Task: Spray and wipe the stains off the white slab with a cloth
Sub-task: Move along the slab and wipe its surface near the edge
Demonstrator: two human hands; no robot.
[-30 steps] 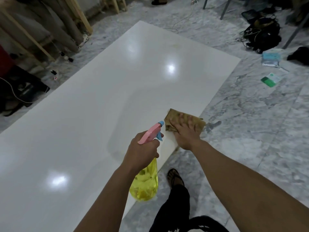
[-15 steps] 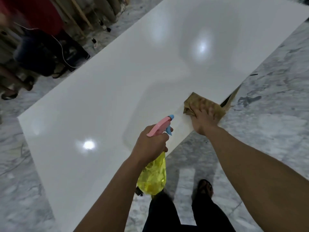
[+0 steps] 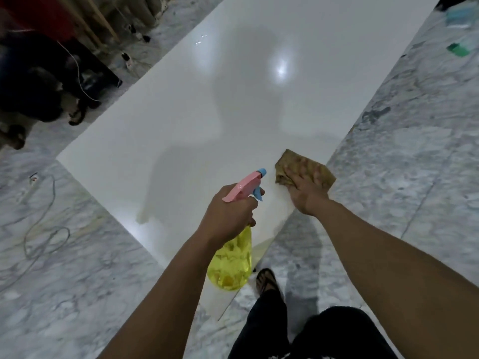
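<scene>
The right hand (image 3: 307,194) is pressing the brown cloth (image 3: 303,170) flat, fingers spread, at the white slab (image 3: 207,120)'s right edge in the lower middle of the frame, a little nearer the slab's near corner than a second ago. This suggests wiping is progressing along that edge. The left hand (image 3: 228,216) is gripping the yellow spray bottle (image 3: 230,263) by its neck, left of the cloth, pink head aiming over the slab; no writing is showing.
</scene>
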